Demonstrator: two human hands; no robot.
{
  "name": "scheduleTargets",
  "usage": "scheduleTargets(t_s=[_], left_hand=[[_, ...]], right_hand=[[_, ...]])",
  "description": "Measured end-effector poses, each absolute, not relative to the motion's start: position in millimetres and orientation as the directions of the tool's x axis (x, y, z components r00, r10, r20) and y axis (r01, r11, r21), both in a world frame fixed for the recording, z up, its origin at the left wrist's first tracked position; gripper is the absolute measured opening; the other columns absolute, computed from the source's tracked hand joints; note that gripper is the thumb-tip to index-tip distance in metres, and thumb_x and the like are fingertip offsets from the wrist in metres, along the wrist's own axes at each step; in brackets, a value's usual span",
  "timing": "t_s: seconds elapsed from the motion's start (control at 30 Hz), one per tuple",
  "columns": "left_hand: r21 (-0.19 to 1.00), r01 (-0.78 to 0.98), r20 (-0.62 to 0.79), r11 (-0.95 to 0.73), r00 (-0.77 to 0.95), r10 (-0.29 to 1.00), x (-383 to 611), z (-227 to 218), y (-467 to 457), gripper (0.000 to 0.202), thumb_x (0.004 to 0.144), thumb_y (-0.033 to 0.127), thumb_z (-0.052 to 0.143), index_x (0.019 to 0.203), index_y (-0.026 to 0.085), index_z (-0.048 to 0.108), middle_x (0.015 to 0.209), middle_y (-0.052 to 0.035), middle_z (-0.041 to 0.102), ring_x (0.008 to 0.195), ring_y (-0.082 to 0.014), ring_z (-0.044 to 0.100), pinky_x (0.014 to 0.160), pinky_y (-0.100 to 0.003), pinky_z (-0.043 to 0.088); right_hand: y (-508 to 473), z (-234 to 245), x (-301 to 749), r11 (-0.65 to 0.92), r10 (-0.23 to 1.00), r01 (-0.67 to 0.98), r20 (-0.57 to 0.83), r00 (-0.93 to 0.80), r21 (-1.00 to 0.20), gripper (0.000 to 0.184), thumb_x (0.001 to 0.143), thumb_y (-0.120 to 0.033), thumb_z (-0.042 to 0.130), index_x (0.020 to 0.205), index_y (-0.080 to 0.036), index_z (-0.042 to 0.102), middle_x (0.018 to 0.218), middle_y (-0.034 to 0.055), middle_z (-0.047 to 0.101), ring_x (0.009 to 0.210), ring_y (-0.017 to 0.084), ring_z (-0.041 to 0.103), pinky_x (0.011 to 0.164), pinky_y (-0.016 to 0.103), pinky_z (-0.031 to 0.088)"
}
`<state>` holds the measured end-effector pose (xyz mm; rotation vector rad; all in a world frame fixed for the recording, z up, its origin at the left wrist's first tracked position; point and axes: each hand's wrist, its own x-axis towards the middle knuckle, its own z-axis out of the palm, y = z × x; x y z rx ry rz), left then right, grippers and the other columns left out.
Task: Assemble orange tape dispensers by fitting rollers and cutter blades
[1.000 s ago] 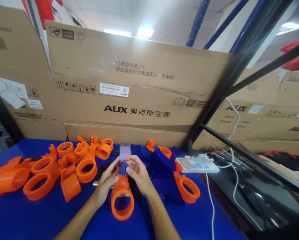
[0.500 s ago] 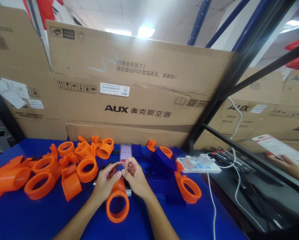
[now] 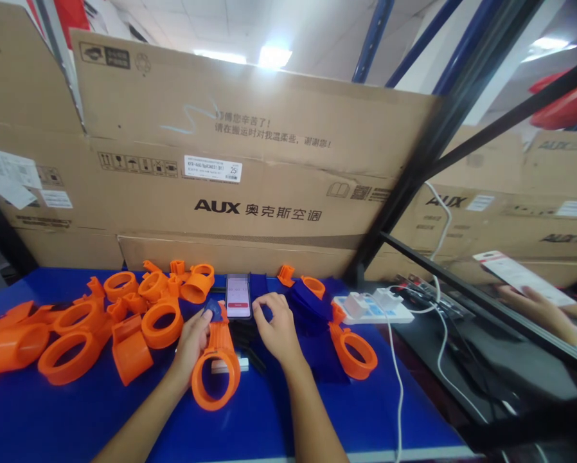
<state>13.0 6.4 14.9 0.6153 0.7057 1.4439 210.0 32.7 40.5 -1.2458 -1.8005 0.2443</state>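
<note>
I judge the small blue plastic cap (image 3: 214,311) is being fitted: left hand (image 3: 192,341) grips the orange plastic ring part (image 3: 216,379). The right hand (image 3: 276,326) is curled; I cannot tell if it holds anything. Next calls for steady pressing.

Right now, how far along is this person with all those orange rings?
Early, it seems. One orange ring lies apart at the right, possibly finished. The left hand holds a ring part with a blue cap at its neck; the right hand hovers by the phone. A pile of orange parts waits at the left.
</note>
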Motion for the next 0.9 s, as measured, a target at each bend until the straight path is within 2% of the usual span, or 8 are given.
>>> scheduleTargets(t_s=[0.17, 0.33, 0.43, 0.53, 0.63, 0.77, 0.83, 0.9], left_hand=[[0.738, -0.662, -0.082, 0.13, 0.104, 0.991, 10, 6, 8, 0.063, 0.076, 0.046, 0.082, 0.128, 0.012, 0.07, 0.098, -0.016, 0.08, 0.089, -0.0328, 0.077, 0.071, -0.037, 0.062], [0.726, -0.67, -0.071, 0.153, 0.149, 0.986, 9, 3, 10, 0.069, 0.076, 0.046, 0.083, 0.133, 0.012, 0.066, 0.097, -0.0151, 0.08, 0.088, -0.0311, 0.077, 0.067, -0.035, 0.062], [0.732, -0.668, -0.055, 0.134, 0.138, 0.989, 10, 9, 6, 0.07, 0.075, 0.046, 0.084, 0.133, 0.011, 0.066, 0.093, -0.0144, 0.08, 0.084, -0.0303, 0.077, 0.066, -0.034, 0.061], [0.755, -0.649, -0.017, 0.093, 0.123, 0.992, 13, 17, -2, 0.064, 0.081, 0.048, 0.079, 0.132, 0.011, 0.067, 0.092, -0.0136, 0.08, 0.081, -0.0292, 0.077, 0.065, -0.034, 0.061], [0.778, -0.623, -0.02, 0.084, 0.11, 0.994, 15, 22, -6, 0.061, 0.08, 0.05, 0.078, 0.128, 0.012, 0.069, 0.09, -0.0131, 0.08, 0.078, -0.0298, 0.077, 0.064, -0.035, 0.061], [0.795, -0.596, -0.068, 0.11, 0.093, 0.993, 16, 24, -5, 0.062, 0.076, 0.051, 0.08, 0.124, 0.013, 0.071, 0.089, -0.0132, 0.08, 0.079, -0.0314, 0.077, 0.065, -0.037, 0.062], [0.8, -0.588, -0.076, 0.118, 0.096, 0.992, 16, 23, -5, 0.063, 0.075, 0.051, 0.081, 0.124, 0.012, 0.071, 0.09, -0.0137, 0.08, 0.08, -0.0313, 0.077, 0.066, -0.038, 0.062], [0.804, -0.584, -0.068, 0.114, 0.1, 0.993, 17, 23, -5, 0.063, 0.076, 0.051, 0.08, 0.124, 0.012, 0.071, 0.091, -0.0141, 0.08, 0.08, -0.0312, 0.077, 0.066, -0.038, 0.062]], right_hand=[[15, 47, 226, 0.485, 0.84, 0.714, 0.496, -0.219, -0.506, 0.011, 0.094, -0.024, 0.06, 0.097, -0.024, 0.07, 0.103, 0.0056, 0.071, 0.101, 0.025, 0.058, 0.089, 0.037, 0.042], [-9, 44, 251, 0.39, 0.911, 0.88, 0.252, -0.326, -0.273, 0.031, 0.084, -0.035, 0.075, 0.113, -0.026, 0.071, 0.114, 0.0088, 0.068, 0.105, 0.029, 0.054, 0.088, 0.04, 0.038], [-13, 39, 250, 0.403, 0.905, 0.894, 0.233, -0.357, -0.194, 0.023, 0.089, -0.026, 0.067, 0.111, -0.024, 0.073, 0.109, 0.0098, 0.068, 0.101, 0.027, 0.055, 0.084, 0.039, 0.037], [-12, 32, 244, 0.422, 0.883, 0.891, 0.299, -0.362, -0.168, 0.019, 0.091, -0.017, 0.058, 0.1, -0.022, 0.074, 0.099, 0.0106, 0.069, 0.095, 0.026, 0.057, 0.08, 0.038, 0.038], [-10, 28, 241, 0.42, 0.87, 0.859, 0.398, -0.29, -0.292, 0.018, 0.09, -0.018, 0.059, 0.097, -0.022, 0.075, 0.096, 0.0106, 0.071, 0.092, 0.027, 0.058, 0.082, 0.039, 0.04], [-2, 26, 241, 0.394, 0.888, 0.535, 0.46, -0.01, -0.748, 0.015, 0.093, -0.03, 0.06, 0.097, -0.023, 0.073, 0.092, 0.0082, 0.073, 0.09, 0.026, 0.064, 0.083, 0.038, 0.046], [6, 26, 239, 0.377, 0.9, 0.375, 0.431, 0.068, -0.847, 0.023, 0.097, -0.041, 0.057, 0.097, -0.022, 0.07, 0.084, 0.006, 0.071, 0.081, 0.024, 0.066, 0.075, 0.035, 0.05], [15, 26, 236, 0.373, 0.904, 0.32, 0.419, 0.087, -0.871, 0.031, 0.098, -0.049, 0.054, 0.096, -0.021, 0.067, 0.079, 0.0044, 0.07, 0.075, 0.023, 0.066, 0.07, 0.033, 0.052]])
